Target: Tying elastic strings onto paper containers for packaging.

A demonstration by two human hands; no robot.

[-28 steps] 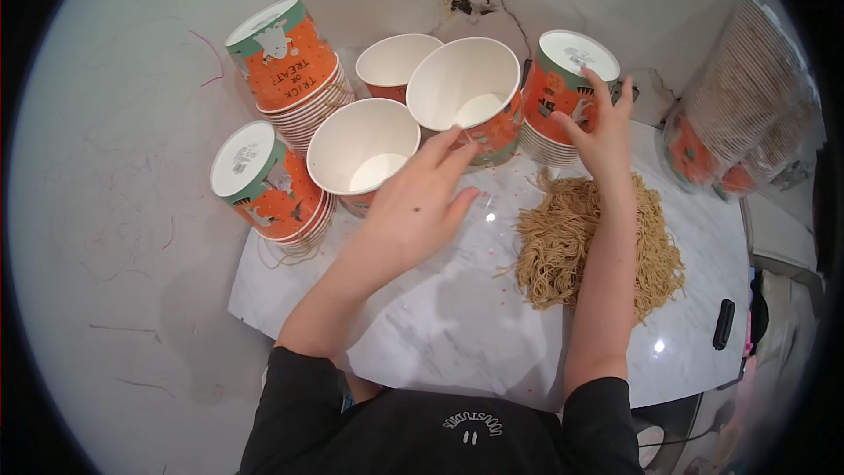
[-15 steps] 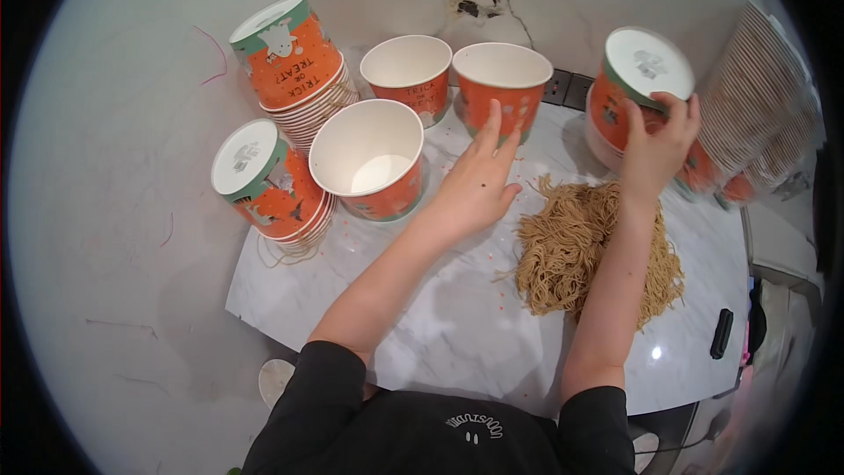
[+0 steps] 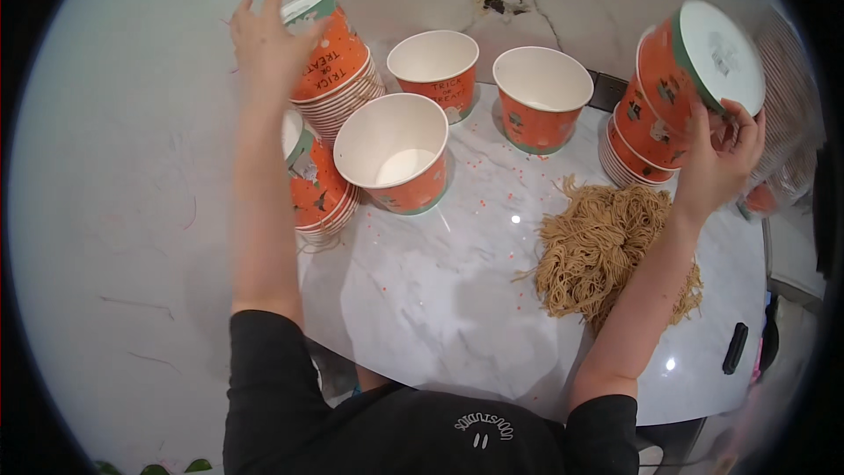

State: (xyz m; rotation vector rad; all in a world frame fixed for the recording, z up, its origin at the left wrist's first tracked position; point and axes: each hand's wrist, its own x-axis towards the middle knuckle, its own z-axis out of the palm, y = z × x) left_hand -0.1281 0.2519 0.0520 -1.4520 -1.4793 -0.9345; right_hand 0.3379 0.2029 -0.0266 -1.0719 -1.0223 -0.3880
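Note:
My right hand (image 3: pixel 723 154) grips an orange paper bucket (image 3: pixel 681 62), upside down, close to its green base. This bucket is tilted and raised partway off the stack of upturned buckets (image 3: pixel 642 145) at the right. At the far left my left hand (image 3: pixel 274 40), slightly blurred, reaches over the top of another upturned stack (image 3: pixel 338 62). Its fingers are spread around the top bucket's base, and the thumb lies against or just in front of the side; firm contact cannot be made out. A pile of tan strings (image 3: pixel 607 251) lies below my right hand.
Three buckets stand upright: one nearer (image 3: pixel 391 154), two behind it (image 3: pixel 432 75) (image 3: pixel 543 97). A shorter upturned stack (image 3: pixel 321 180) sits at the left. Clear-wrapped stacked buckets (image 3: pixel 787 114) are at the far right, a black object (image 3: pixel 736 348) near the table's right edge. Orange bits dot the marble table (image 3: pixel 440 299).
My left hand has moved from mid-table to the far-left stack. My right hand has raised and tilted the top bucket at the right, exposing more of the one beneath. The view has shifted slightly.

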